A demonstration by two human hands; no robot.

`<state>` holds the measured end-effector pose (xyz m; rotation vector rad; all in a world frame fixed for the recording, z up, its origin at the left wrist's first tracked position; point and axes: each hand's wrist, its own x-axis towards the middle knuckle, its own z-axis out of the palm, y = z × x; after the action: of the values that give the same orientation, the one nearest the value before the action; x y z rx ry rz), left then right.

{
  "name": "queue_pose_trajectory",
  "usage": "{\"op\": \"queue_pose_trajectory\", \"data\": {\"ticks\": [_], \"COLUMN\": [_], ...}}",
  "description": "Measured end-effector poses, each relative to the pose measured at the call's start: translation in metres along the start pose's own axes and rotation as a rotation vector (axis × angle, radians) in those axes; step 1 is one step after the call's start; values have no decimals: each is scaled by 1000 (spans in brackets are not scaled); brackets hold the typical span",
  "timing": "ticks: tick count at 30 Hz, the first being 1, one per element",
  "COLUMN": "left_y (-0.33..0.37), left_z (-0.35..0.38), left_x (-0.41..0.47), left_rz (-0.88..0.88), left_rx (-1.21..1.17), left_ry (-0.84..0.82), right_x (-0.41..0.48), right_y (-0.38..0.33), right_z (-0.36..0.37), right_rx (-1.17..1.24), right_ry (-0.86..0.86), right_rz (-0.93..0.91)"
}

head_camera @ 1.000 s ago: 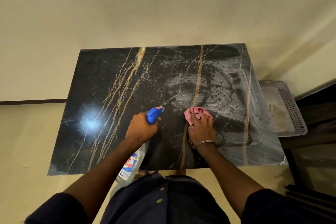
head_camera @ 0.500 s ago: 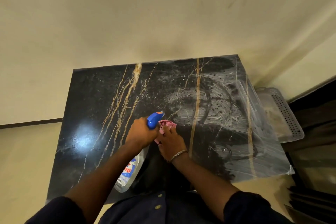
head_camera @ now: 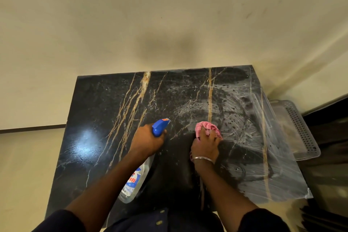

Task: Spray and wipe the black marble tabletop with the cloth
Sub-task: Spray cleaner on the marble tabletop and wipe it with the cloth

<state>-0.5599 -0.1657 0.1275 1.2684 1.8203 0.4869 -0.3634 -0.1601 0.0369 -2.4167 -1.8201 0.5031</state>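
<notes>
The black marble tabletop with gold veins fills the lower middle of the head view. Its right half shows wet streaks and droplets. My left hand grips a clear spray bottle with a blue trigger head, held over the table's middle with the nozzle pointing away from me. My right hand presses a bunched pink cloth onto the marble just right of the bottle's head. A thin metal bangle sits on my right wrist.
A clear perforated plastic tray sits just off the table's right edge. The cream wall rises behind the table's far edge. A dark piece of furniture stands at the far right. Pale floor lies to the left.
My right hand slid the cloth left up against the spray bottle, then back right and slightly away from me. My left hand kept the bottle in about the same place.
</notes>
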Motion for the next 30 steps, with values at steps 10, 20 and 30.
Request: {"op": "queue_pose_trajectory", "data": {"ticks": [10, 20, 30], "left_y": [-2, -3, -10], "left_z": [2, -4, -15], "left_x": [6, 8, 13], "left_rz": [-58, -79, -153], "left_rx": [-15, -40, -63], "left_ry": [-1, 26, 87], "right_x": [-9, 62, 32], "right_y": [-44, 22, -102], "right_z": [19, -10, 22], "right_rx": [-78, -52, -96], "right_ry": [-149, 27, -150], "right_rz": [-558, 4, -419]}}
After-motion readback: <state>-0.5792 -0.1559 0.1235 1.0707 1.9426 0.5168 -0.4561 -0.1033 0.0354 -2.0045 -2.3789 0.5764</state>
